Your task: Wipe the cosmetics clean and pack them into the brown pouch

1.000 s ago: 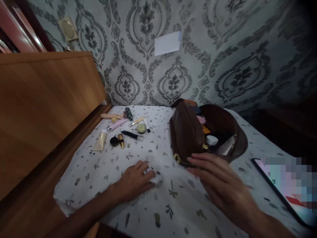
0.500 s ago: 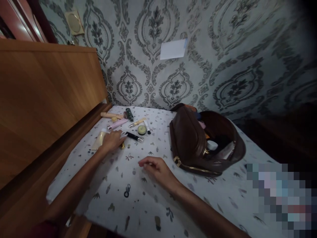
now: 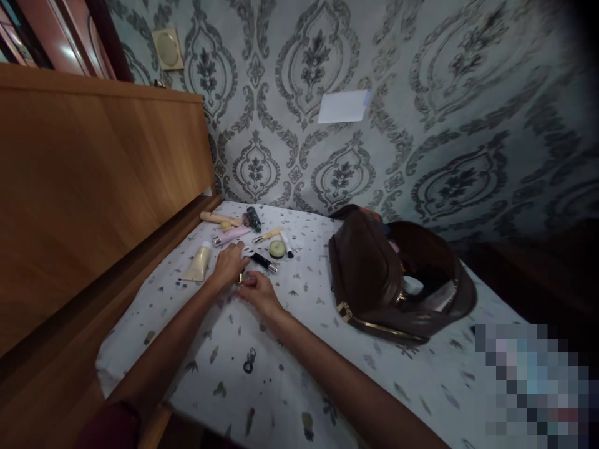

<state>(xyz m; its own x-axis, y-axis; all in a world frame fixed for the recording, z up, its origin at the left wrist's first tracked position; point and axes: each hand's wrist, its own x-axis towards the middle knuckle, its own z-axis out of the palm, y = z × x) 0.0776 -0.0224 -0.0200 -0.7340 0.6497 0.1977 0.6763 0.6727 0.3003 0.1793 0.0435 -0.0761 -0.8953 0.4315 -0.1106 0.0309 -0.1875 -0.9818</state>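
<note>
My left hand is low over the cloth with its fingers curled down around the upper part of a small gold-coloured cylinder. From the right, my right hand pinches that cylinder's lower end between thumb and fingers. Most of it is hidden, so its exact kind is unclear. Just beyond my fingertips lies a black tube with a silver end. A cream-coloured squeeze tube rests left of my left hand. Behind are a pink tube and a round yellow-green jar.
A brown bag stands unzipped on the right, a white-lidded jar inside it. A brush, a white tube and a dark green bottle lie farther back. A wooden cabinet borders the left; patterned wallpaper rises behind.
My right hand has moved left and forward to the gold cylinder beside my left hand. My left hand has hardly moved. The whole view has shifted slightly.
</note>
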